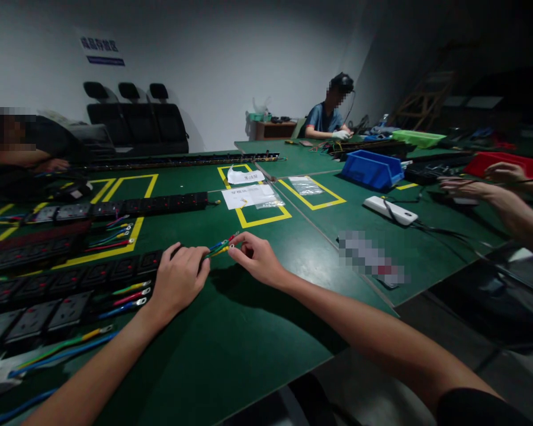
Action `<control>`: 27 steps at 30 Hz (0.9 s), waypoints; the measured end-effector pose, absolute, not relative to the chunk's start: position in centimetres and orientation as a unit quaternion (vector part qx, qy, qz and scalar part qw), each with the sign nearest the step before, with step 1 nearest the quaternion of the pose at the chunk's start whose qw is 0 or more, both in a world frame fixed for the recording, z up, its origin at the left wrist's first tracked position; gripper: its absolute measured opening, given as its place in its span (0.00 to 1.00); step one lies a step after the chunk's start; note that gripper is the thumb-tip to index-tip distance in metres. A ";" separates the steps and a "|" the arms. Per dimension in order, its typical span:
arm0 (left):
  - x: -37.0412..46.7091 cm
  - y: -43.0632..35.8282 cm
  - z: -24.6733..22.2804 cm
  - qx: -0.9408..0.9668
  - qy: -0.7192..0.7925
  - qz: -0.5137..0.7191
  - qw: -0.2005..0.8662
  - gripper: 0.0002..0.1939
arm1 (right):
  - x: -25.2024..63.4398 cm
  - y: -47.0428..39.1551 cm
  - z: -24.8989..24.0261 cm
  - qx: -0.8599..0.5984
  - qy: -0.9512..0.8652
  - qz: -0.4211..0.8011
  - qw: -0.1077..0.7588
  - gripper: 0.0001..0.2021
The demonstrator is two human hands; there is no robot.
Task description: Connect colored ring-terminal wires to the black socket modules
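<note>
My left hand [180,277] is closed around the end of a black socket strip [98,274], where several coloured wires [216,251] come out between thumb and fingers. These wires are blue, red and yellow-green, with ring terminals at their tips. At the tips, my right hand [258,259] pinches with thumb and forefinger; which terminal sits between them is partly hidden. Closer to me lies another socket strip [39,322]. Beside it, red, blue and yellow-green wires [131,300] end in bare ring terminals.
Yellow tape marks the green table [266,331]. Paper sheets [246,196] and a plastic bag [305,186] lie ahead. To the right are a white power strip [389,210], a blue bin [373,169] and a co-worker's hand [484,192]. Other people sit left and at the back.
</note>
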State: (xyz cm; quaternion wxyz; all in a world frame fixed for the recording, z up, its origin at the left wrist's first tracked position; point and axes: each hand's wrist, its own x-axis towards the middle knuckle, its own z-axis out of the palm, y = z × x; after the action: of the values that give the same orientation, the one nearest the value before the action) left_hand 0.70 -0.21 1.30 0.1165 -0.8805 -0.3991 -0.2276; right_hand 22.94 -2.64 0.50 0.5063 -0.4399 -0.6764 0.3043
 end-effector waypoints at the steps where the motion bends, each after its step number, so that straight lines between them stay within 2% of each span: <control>1: 0.7 -0.2 1.3 -0.881 -0.398 -0.227 0.118 0.13 | 22.9 -2.6 0.5 -0.438 -0.676 0.305 0.508 0.11; 27: 0.8 -0.3 1.8 -0.884 -0.399 -0.222 0.103 0.13 | 23.1 -2.4 0.1 -0.441 -0.680 0.308 0.498 0.13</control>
State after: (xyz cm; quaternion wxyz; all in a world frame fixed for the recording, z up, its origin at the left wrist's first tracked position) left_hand 0.76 -0.27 1.75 0.1029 -0.8839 -0.3988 -0.2216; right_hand 23.08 -2.37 0.09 0.4982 -0.4414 -0.6797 0.3081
